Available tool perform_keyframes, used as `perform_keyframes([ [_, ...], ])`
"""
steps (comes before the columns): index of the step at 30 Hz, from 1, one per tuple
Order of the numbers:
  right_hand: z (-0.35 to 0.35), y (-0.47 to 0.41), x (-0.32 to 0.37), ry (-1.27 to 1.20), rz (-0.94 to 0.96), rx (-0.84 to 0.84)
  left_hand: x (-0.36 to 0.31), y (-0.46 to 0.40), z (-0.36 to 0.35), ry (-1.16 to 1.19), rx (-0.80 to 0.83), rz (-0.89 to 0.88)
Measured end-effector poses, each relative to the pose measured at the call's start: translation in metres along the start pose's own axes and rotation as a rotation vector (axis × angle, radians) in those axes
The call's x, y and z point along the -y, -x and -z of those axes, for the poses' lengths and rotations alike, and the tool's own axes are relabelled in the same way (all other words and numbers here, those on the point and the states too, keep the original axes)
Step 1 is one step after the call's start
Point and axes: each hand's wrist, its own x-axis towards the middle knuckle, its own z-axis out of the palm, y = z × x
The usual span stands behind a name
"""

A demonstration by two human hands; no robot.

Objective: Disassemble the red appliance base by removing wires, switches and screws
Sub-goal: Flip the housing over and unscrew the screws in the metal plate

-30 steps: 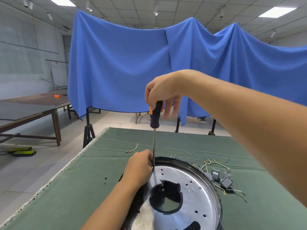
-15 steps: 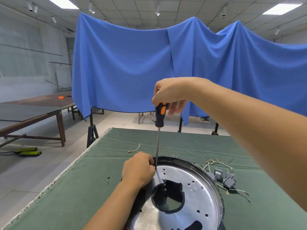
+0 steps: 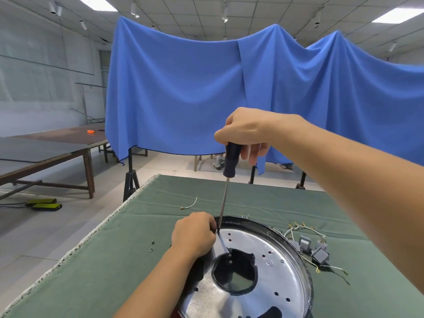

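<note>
The round appliance base [image 3: 275, 278] lies on the green cloth, its shiny metal plate up, with a dark hole in the middle and a black rim. My right hand [image 3: 246, 131] grips the dark handle of a long screwdriver [image 3: 226, 191], held upright with its tip at the plate's far left edge. My left hand [image 3: 193, 234] rests on the base's left rim with its fingers closed by the screwdriver tip. Loose grey switches with white wires [image 3: 309, 247] lie right of the base.
A single white wire [image 3: 190, 205] lies on the cloth beyond the base. Two small screws [image 3: 152, 246] sit left of my left hand. The table's left edge [image 3: 96, 232] is near. A blue curtain hangs behind, and a brown table stands at the far left.
My right hand has turned on the screwdriver handle, so the orange stripe no longer shows. The view shifted slightly. My left hand stays at the rim.
</note>
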Motion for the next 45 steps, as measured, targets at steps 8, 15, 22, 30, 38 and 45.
perform_keyframes([
  [8, 0.002, 0.001, 0.009, 0.119, 0.024, -0.065, -0.001, 0.000, 0.000, -0.009, -0.007, -0.010],
  [15, -0.001, 0.013, 0.019, 0.197, -0.016, -0.068, -0.002, 0.001, 0.002, -0.015, -0.001, -0.003],
  [22, 0.006, 0.009, 0.026, 0.081, -0.027, 0.103, -0.001, 0.003, 0.002, -0.016, -0.005, -0.010],
  [30, 0.003, 0.009, 0.004, 0.149, -0.040, -0.088, -0.001, 0.001, 0.001, -0.013, 0.005, -0.003],
  [38, 0.003, 0.014, -0.007, 0.051, -0.046, -0.046, -0.001, 0.001, 0.002, -0.003, 0.004, -0.004],
  [45, 0.009, 0.014, -0.012, -0.030, -0.007, 0.032, -0.001, 0.001, 0.001, -0.008, -0.004, -0.012],
])
